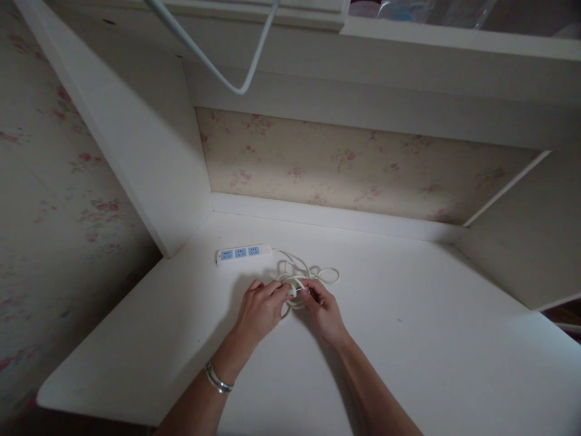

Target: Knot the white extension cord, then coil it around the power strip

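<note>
Head view: nearest you, your forearms reach in over the white desktop, with a silver-coloured bracelet around your left wrist. Your left hand has its fingers closed on the white plug, whose metal prongs point toward your other hand. Your right hand has its thumb and fingers pinched together on the pale cord just beside those prongs; you cannot tell whether its fingertips touch them too. Loose loops of the cord lie under and beyond your fingers, one spreading out to the right.

Farther from you, to the left of the loops, the white power strip lies flat on the desktop, its three blue socket panels facing up. The cord runs from its right end.

Behind it, a low white ledge crosses the back, below floral wallpaper framed by white side panels. Above, you have a white shelf with clear plastic items partly in view, and a bent white cable hangs down at the top.
</note>
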Action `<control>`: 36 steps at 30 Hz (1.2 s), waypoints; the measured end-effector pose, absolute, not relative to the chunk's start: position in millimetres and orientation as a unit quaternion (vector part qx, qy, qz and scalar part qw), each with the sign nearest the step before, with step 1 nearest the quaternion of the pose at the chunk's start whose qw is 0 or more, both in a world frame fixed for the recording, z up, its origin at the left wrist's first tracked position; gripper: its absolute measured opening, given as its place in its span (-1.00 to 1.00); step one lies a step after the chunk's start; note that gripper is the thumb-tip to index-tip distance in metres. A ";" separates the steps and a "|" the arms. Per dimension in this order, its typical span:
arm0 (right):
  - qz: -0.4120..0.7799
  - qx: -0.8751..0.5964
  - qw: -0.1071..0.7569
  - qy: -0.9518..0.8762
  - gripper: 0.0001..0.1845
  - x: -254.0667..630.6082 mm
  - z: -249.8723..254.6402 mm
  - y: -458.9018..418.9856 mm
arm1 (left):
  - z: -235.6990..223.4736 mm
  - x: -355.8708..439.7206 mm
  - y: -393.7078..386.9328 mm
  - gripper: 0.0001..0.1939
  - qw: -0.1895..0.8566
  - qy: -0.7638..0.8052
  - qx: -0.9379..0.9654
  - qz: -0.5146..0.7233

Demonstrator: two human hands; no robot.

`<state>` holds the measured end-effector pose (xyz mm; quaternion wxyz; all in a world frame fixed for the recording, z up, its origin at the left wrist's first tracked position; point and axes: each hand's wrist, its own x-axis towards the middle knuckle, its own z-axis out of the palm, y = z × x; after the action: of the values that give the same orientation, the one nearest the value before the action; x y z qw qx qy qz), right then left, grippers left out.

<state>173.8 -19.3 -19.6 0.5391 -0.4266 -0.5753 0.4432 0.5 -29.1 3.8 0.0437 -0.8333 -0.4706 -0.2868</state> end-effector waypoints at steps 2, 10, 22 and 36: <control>0.430 -0.422 0.526 -0.600 -0.74 173.4 -15.7 -21.1 | 4.1 1.9 -29.3 -0.79 0.046 -0.483 -0.830 -0.274; 0.374 -0.426 0.474 -0.674 -0.73 167.3 -8.4 -26.9 | -2.1 10.8 -29.0 -0.82 0.000 -0.574 -0.761 -0.300; 0.432 -0.496 0.478 -0.582 -0.53 165.4 -17.0 -26.4 | 0.8 24.7 -24.0 -0.80 -0.251 -0.505 -0.670 -0.482; 0.228 -0.492 0.490 -0.682 -0.74 166.6 -11.4 -24.2 | -3.7 26.8 -26.0 -0.76 -0.135 -0.528 -0.702 -0.458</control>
<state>166.6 -24.2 -11.4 0.4901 -0.4922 -0.6822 0.2284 26.8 -26.0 -3.7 -0.1351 -0.7020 -0.5285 -0.4579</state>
